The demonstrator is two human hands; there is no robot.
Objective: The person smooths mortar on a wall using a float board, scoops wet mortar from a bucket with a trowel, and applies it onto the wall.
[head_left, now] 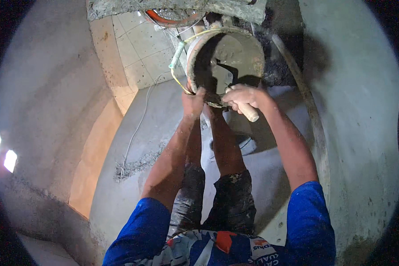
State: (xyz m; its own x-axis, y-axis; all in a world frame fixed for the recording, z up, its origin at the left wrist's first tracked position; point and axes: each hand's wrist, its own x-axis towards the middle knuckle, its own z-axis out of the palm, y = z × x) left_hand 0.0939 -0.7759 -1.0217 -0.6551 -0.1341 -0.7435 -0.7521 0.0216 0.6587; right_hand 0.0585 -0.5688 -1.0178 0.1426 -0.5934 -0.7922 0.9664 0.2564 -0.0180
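Observation:
A round bucket (256,55), its wall smeared with grey mortar, tips its mouth toward me at the top middle of the view. My left hand (192,103) is closed on the bucket's near left rim. In my right hand (244,95), fingers wrapped round it, is the pale handle of a trowel (250,112). The trowel's dark neck reaches into the bucket, and its blade lies partly in shadow there. A wire bail with a green grip (177,55) hangs at the bucket's left side.
Behind the bucket is an orange-rimmed basin (175,20) of wet grey material, under a rough concrete ledge (177,5). A thin cable (142,111) trails over the floor at left. Along the right wall (359,111) runs a long pole (308,95). My feet stand below the bucket.

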